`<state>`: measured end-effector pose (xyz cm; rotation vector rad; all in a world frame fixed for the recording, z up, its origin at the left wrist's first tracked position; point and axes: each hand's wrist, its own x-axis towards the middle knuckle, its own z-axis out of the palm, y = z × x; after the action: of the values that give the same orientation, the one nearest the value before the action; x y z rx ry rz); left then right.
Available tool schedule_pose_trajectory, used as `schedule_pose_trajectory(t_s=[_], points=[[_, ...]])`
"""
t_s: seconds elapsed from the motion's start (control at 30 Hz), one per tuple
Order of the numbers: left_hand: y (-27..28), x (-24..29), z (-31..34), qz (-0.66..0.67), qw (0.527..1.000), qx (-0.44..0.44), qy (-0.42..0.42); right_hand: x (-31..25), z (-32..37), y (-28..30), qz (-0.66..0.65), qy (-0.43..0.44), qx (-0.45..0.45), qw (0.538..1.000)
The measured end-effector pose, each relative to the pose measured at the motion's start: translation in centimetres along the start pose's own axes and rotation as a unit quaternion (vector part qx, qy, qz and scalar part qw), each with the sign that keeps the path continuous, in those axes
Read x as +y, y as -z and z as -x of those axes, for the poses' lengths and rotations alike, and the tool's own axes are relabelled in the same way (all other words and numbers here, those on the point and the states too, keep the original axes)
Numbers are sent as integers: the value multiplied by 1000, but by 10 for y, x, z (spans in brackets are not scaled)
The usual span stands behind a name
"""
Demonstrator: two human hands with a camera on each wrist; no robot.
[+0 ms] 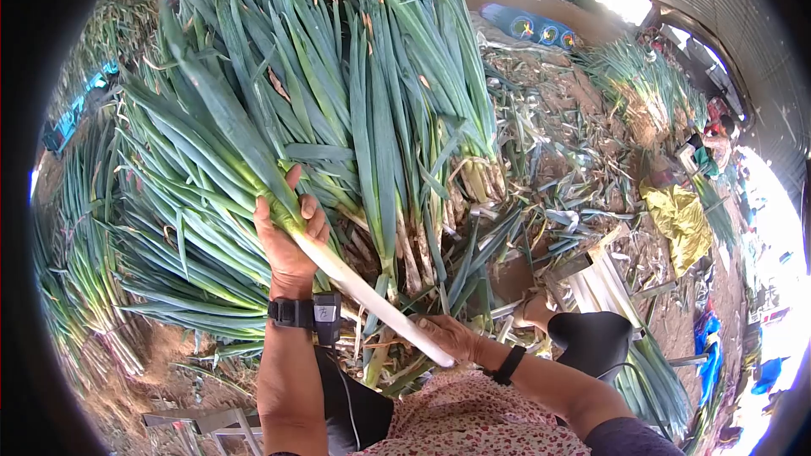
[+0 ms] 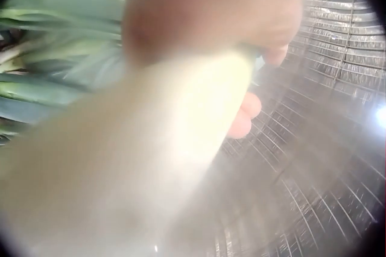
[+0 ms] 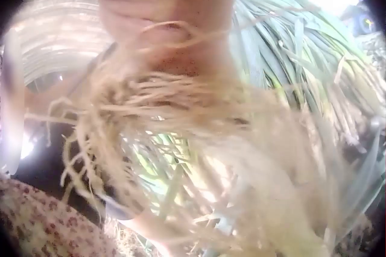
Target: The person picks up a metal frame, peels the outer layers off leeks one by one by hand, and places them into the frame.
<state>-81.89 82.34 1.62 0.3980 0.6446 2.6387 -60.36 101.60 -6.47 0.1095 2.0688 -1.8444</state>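
Observation:
My left hand (image 1: 291, 236) grips a long leek (image 1: 363, 287) where its white shaft turns green. The leaves slant up and left past the hand. In the left wrist view the pale shaft (image 2: 163, 130) fills the middle, blurred, with curled fingers (image 2: 244, 115) showing behind it. My right hand (image 1: 452, 338) holds the leek near its white root end, its fingers partly hidden behind the shaft. Stringy tan roots (image 3: 151, 100) spread right beneath that hand in the right wrist view, much of them blurred.
A large heap of leeks (image 1: 321, 76) lies ahead and to the left, with more bundles (image 1: 93, 262) at far left. Trimmed leaf scraps (image 1: 549, 143) litter the ground on the right. A yellow sheet (image 1: 678, 224) lies there, beyond pale strips (image 1: 600, 287) by my knee.

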Motion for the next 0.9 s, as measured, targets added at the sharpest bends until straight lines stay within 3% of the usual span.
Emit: schedule_pose_trajectory(t_s=[0.07,0.1,0.17,0.2,0.23,0.27,0.3,0.33,0.4,0.43,0.47,0.53,0.6,0.7,0.8,0.9], points=[[-1,5,0,34,999,-9,6,-5,8,4,66,1,-13,998],[0,7,1,47,999,-17,8,2,11,2,98,56,40,993],[5,11,3,65,997,-44,3,13,23,7,305,19,64,950],[8,13,4,71,994,-77,4,42,32,17,426,-57,-19,903],[10,16,2,77,991,-113,3,79,45,31,537,-130,-99,828],[11,20,0,83,985,-149,-4,98,67,46,574,-121,-121,801],[10,23,0,103,979,-173,-3,112,81,60,567,-200,-120,790],[10,23,-1,114,977,-179,-2,124,87,76,570,-230,-177,769],[11,21,2,137,973,-183,1,88,75,76,478,-248,-102,837],[12,16,2,130,974,-188,2,96,62,73,387,-130,-44,912],[11,11,-1,124,972,-201,3,100,41,73,292,-1,19,956],[10,1,-1,112,967,-227,9,19,6,44,59,-39,34,997],[6,-5,0,98,973,-208,14,-21,-19,25,-8,35,33,999],[2,-8,5,103,976,-189,23,-87,-24,12,61,-72,-23,995],[5,-4,5,102,971,-216,30,-87,-32,9,129,-57,-41,989],[4,-3,8,116,975,-188,34,-86,-33,12,114,-29,-62,991]])
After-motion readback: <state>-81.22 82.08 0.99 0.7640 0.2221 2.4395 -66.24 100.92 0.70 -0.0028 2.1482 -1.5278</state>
